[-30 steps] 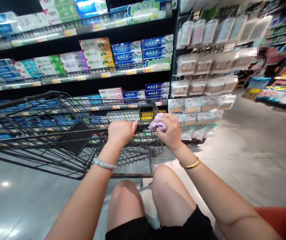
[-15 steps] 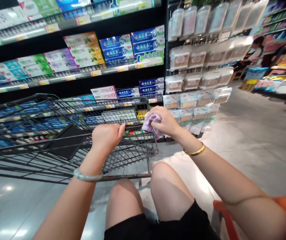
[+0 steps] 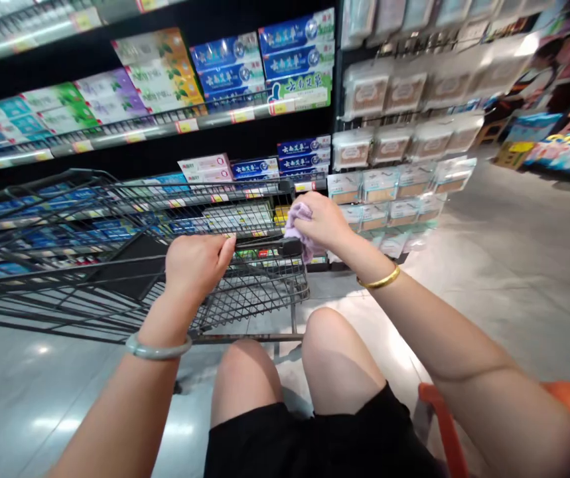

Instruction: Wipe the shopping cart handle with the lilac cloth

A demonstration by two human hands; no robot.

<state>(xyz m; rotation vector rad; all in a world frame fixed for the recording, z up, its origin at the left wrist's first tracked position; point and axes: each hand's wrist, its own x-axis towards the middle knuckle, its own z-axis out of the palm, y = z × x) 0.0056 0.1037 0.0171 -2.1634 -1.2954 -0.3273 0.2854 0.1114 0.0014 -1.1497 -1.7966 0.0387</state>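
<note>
A black wire shopping cart [image 3: 245, 292] stands across in front of my knees. My left hand [image 3: 198, 265], with a pale green bangle at the wrist, is closed around the cart's near top bar. A crumpled light purple cloth [image 3: 297, 229] is bunched in my closed right hand [image 3: 322, 222], at the cart's right corner. Black end cap [image 3: 290, 247] of the bar shows just beside the cloth. Whether the cloth touches the cart's frame I cannot tell. A gold bracelet circles my right wrist.
Beyond the cart rise shelves with toothpaste boxes [image 3: 235, 66]. Packets on hooks [image 3: 389, 146] hang to their right. An orange-red seat frame [image 3: 446, 425] shows by my right arm. Far right, a person [image 3: 538, 79] is near stacked goods. Shiny grey floor [image 3: 513, 265] stretches along the aisle.
My left hand has slid left along the bar. My right hand with the cloth has shifted slightly up, uncovering the bar's black end cap. The view has tilted down a little.
</note>
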